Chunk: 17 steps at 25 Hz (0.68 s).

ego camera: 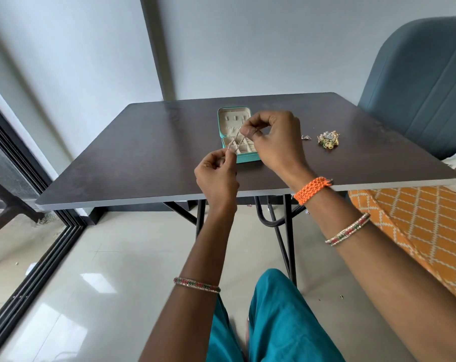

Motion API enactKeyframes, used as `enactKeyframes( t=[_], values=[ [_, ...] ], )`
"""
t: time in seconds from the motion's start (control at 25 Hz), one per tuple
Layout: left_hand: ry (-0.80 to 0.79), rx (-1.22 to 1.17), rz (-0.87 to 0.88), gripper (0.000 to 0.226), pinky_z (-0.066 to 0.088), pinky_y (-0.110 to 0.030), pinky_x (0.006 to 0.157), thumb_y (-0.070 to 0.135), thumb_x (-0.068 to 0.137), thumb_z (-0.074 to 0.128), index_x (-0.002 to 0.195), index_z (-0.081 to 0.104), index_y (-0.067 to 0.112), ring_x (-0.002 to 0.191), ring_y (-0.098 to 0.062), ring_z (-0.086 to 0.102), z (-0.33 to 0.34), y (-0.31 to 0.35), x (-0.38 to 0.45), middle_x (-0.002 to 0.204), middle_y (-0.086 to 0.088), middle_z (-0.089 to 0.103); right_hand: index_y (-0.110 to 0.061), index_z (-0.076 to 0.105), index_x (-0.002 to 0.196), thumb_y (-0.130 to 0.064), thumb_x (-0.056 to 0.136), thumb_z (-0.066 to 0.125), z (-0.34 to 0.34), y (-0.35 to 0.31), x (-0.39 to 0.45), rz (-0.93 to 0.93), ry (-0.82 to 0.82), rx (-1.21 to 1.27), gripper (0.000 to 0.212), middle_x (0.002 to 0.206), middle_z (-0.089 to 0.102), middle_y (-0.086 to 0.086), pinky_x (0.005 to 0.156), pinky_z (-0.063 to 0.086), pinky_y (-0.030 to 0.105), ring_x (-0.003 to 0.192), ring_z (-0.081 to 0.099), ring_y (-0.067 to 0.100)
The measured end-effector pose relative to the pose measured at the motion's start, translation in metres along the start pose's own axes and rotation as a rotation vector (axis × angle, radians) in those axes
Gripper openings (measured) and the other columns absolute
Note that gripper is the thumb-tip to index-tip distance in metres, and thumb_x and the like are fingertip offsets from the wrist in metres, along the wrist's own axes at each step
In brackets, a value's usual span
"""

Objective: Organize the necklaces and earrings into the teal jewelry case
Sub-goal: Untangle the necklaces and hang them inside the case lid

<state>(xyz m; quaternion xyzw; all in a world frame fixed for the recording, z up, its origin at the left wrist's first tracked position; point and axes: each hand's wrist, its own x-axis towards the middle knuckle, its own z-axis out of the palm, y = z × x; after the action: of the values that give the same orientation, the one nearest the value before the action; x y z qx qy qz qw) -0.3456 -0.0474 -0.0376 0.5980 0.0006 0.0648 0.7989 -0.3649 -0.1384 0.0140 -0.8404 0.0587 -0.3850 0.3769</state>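
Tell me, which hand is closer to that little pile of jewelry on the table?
Right. The right hand is just left of the jewelry pile, above the teal case; the left hand is farther left and nearer the person.

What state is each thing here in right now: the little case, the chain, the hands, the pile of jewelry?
Teal jewelry case: open, lid upright, on the table.
Necklace chain: stretched between both hands, above the case.
Left hand: pinching the chain's lower end.
Right hand: pinching the chain's upper end.
Jewelry pile: loose on the table, right of the case.
Small piece: lying apart, beside the pile.
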Motion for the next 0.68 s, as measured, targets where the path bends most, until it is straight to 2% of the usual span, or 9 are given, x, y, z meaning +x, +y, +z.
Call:
enactKeyframes(
  t=[0.12,0.24,0.32,0.4,0.48,0.6,0.68],
  values=[
    [-0.035,-0.031,-0.051,0.015,0.029,-0.017,0.036,0.017,0.085,0.068,0.079,0.068,0.004,0.041,-0.009,0.032,0.002,-0.001,0.002,0.061,-0.008,0.042,-0.013,0.072,0.074,-0.016,0.079,0.073,0.000,0.005,0.008,0.006,0.014,0.018,0.005,0.073,0.066,-0.010,0.072,0.052,0.025,0.073,0.062,0.005],
    [-0.107,-0.006,-0.068,0.017,0.027,-0.018,0.037,0.019,0.084,0.070,0.073,0.067,0.008,0.040,-0.009,0.030,0.005,0.000,0.001,0.059,-0.006,0.040,-0.013,0.069,0.074,-0.014,0.080,0.071,0.005,0.014,0.019,0.035,0.042,0.051,0.007,0.073,0.065,-0.007,0.070,0.048,0.018,0.070,0.059,0.002],
    [-0.119,0.025,-0.064,0.016,0.030,-0.018,0.041,0.021,0.084,0.070,0.073,0.068,0.010,0.044,-0.008,0.034,0.008,0.000,0.004,0.059,-0.005,0.046,-0.012,0.069,0.074,-0.012,0.081,0.070,0.010,0.018,0.025,0.062,0.057,0.098,0.007,0.074,0.066,-0.004,0.067,0.045,0.011,0.068,0.057,-0.001],
    [-0.132,0.066,-0.070,0.015,0.034,-0.017,0.046,0.023,0.085,0.069,0.078,0.070,0.010,0.046,-0.004,0.038,0.010,0.000,0.011,0.063,-0.002,0.057,-0.011,0.070,0.075,-0.013,0.080,0.071,0.016,0.022,0.031,0.064,0.075,0.137,0.006,0.076,0.068,-0.001,0.073,0.048,0.016,0.073,0.062,0.005],
    [-0.167,0.087,-0.091,0.017,0.031,-0.015,0.042,0.025,0.086,0.068,0.085,0.071,0.008,0.042,-0.002,0.037,0.013,-0.001,0.024,0.059,0.001,0.055,-0.012,0.072,0.077,-0.017,0.079,0.073,0.022,0.028,0.041,0.060,0.074,0.134,0.005,0.081,0.070,-0.001,0.081,0.050,0.026,0.084,0.065,0.013],
    [-0.225,0.123,-0.147,0.024,0.025,-0.013,0.037,0.029,0.091,0.061,0.102,0.066,0.007,0.037,-0.003,0.035,0.017,-0.003,0.056,0.065,0.001,0.052,-0.017,0.073,0.078,-0.022,0.076,0.075,0.031,0.041,0.068,0.037,0.055,0.100,0.006,0.094,0.070,-0.002,0.092,0.048,0.039,0.097,0.063,0.014],
    [-0.208,0.177,-0.141,0.024,0.027,-0.012,0.036,0.026,0.094,0.055,0.110,0.061,0.008,0.037,-0.002,0.040,0.020,-0.006,0.085,0.069,0.003,0.054,-0.025,0.071,0.075,-0.025,0.074,0.076,0.036,0.051,0.088,0.025,0.020,0.076,0.004,0.104,0.068,-0.003,0.096,0.044,0.047,0.106,0.060,0.014]
  ],
)
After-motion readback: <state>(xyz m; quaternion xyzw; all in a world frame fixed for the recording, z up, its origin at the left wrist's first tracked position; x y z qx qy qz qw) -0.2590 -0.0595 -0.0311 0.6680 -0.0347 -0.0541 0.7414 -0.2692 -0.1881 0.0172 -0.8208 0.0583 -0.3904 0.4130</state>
